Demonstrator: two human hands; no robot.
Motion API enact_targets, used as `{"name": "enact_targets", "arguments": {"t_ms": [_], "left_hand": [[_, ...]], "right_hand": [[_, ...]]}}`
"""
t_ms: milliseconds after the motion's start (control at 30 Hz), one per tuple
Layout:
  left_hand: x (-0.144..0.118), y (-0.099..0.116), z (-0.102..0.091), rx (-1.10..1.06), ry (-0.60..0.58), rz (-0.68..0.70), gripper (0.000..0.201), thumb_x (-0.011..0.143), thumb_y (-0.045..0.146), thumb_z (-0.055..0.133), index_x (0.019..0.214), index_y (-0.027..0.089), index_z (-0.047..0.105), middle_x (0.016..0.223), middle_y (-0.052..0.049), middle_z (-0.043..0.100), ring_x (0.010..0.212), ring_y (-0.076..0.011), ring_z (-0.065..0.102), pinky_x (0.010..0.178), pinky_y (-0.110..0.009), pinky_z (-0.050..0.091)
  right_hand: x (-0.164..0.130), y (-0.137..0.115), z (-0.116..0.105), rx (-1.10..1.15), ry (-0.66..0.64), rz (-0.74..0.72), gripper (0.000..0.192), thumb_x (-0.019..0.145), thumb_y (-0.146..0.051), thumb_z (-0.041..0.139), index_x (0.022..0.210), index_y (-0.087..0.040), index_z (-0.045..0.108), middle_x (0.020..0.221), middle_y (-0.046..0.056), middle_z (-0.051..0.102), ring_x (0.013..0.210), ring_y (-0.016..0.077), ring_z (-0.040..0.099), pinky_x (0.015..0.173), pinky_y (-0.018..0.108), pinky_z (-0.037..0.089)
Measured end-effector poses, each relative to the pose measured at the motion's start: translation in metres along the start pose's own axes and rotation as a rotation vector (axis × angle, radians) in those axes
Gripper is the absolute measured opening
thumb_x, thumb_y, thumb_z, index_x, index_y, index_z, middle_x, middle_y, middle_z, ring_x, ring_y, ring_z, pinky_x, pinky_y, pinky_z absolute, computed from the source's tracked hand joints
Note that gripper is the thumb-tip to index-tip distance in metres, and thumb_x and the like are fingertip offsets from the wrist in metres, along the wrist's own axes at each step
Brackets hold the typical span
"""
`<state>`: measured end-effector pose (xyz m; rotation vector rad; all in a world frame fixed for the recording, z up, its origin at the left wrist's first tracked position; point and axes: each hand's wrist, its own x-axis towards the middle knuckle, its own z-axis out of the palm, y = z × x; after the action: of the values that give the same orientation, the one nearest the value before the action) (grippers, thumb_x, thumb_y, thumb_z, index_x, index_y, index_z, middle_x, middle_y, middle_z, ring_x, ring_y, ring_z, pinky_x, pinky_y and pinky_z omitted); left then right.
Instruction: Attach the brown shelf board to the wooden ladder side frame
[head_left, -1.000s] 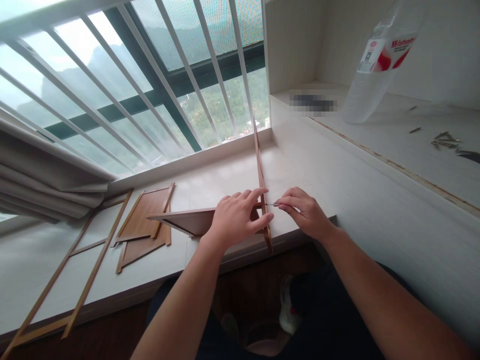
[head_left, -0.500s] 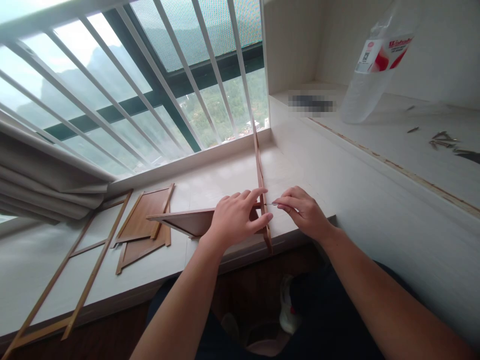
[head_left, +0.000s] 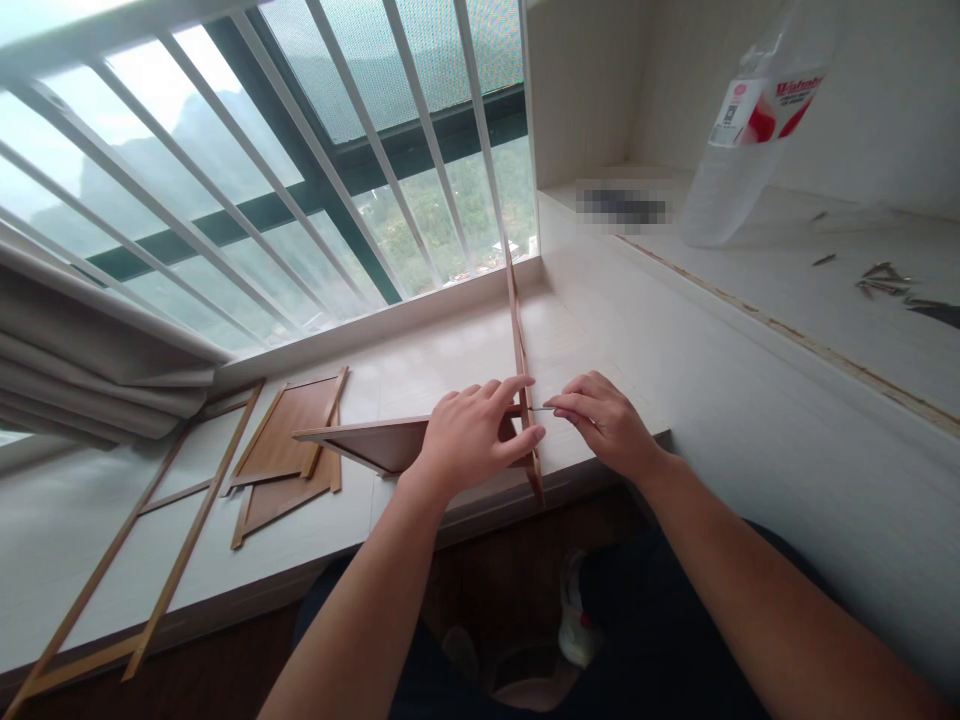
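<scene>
Under the person's left hand [head_left: 480, 435] stands a brown wooden panel [head_left: 382, 448], tilted, with a thin raised border. Its near-right end meets a narrow wooden frame [head_left: 518, 330] at the left fingertips. That hand is spread, thumb and forefinger apart; whether its hidden fingers grip cannot be told. The right hand [head_left: 607, 420] pinches a thin metal rod [head_left: 543, 408] between thumb and finger, its tip at the frame.

The front edge of the pale ledge [head_left: 435, 350] runs just below both hands. Bare ledge lies beyond the left hand, while a pale side wall [head_left: 675, 330] limits room right of the right hand.

Left of the hands, two overlapping panels [head_left: 296, 425] lie beside a long ladder-like frame [head_left: 190, 540]. Up and right, a bottle [head_left: 735, 180] and loose screws [head_left: 885, 287] sit on a shelf [head_left: 787, 265].
</scene>
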<state>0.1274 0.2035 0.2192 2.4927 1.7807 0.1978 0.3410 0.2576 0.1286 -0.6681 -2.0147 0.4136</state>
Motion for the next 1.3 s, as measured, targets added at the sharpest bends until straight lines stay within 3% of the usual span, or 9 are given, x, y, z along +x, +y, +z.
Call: {"name": "enact_targets", "arguments": {"t_ms": [1300], "left_hand": [[0.0005, 0.0000, 0.0005, 0.000, -0.001, 0.000, 0.057, 0.096, 0.068, 0.041, 0.144, 0.039, 0.044, 0.120, 0.001, 0.071, 0.106, -0.0267, 0.068, 0.086, -0.041, 0.048]], "right_hand": [[-0.0021, 0.0020, 0.0032, -0.025, 0.009, -0.001, 0.019, 0.100, -0.024, 0.058, 0.110, -0.024, 0.074, 0.090, 0.007, 0.065, 0.088, 0.0207, 0.054, 0.082, 0.038, 0.048]]}}
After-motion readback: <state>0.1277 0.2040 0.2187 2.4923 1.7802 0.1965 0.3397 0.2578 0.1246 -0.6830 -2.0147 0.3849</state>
